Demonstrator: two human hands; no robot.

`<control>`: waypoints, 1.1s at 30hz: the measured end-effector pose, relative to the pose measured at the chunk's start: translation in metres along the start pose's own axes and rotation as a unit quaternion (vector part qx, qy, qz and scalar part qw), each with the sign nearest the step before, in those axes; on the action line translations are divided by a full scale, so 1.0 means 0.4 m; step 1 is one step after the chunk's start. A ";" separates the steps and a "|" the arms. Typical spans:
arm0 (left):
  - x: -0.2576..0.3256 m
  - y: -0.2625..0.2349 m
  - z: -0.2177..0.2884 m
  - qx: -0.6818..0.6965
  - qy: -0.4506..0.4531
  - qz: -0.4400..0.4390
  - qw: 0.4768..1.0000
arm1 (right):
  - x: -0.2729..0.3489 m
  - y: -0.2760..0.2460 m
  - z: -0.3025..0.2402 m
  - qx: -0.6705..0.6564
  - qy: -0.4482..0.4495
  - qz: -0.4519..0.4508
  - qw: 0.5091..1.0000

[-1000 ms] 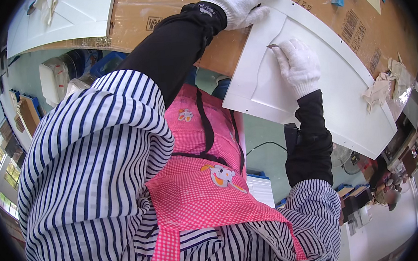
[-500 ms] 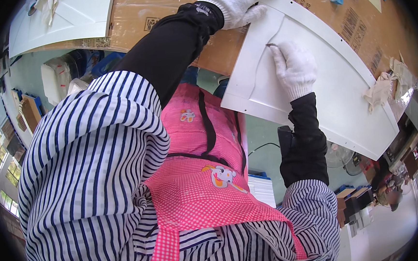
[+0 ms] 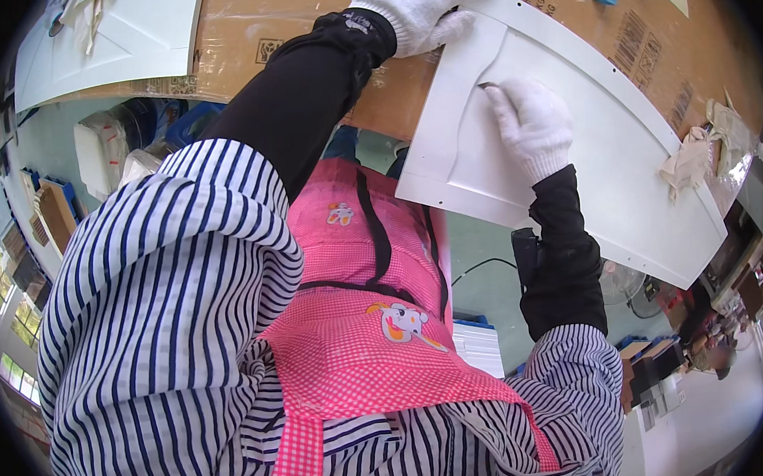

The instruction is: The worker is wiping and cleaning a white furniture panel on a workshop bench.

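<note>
On brown cardboard (image 3: 294, 1), touching overhanging white framed panel (image 3: 633, 167) with left hand (image 3: 425, 7) spread, pinching dark sliver (image 3: 485, 84) in right hand (image 3: 532, 127).
Might scratch it by overpressing, or tip it by leaning on the overhang.

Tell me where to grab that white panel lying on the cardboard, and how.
I'd take the white panel by its near edge, coming from the person's side, hands spread apart, fingers beneath and thumbs on top. It lies flat and broad on the brown cardboard, but this edge juts out past it, floor showing below, which likely leaves finger room.
</note>
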State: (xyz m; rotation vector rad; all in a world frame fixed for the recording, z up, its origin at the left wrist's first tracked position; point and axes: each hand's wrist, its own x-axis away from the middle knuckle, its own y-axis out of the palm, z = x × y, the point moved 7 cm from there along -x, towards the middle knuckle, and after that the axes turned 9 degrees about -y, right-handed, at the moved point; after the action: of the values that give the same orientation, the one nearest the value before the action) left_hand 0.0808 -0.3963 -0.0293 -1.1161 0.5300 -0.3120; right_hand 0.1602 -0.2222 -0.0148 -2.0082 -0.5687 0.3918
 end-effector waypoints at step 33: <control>0.000 -0.006 -0.001 0.008 -0.003 -0.003 1.000 | 0.006 0.016 -0.026 0.059 -0.054 0.000 0.997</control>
State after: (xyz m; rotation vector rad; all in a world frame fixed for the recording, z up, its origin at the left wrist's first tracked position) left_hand 0.0804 -0.3976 -0.0273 -1.1020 0.5187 -0.3170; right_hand 0.1687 -0.2313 -0.0157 -1.8814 -0.5992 0.5256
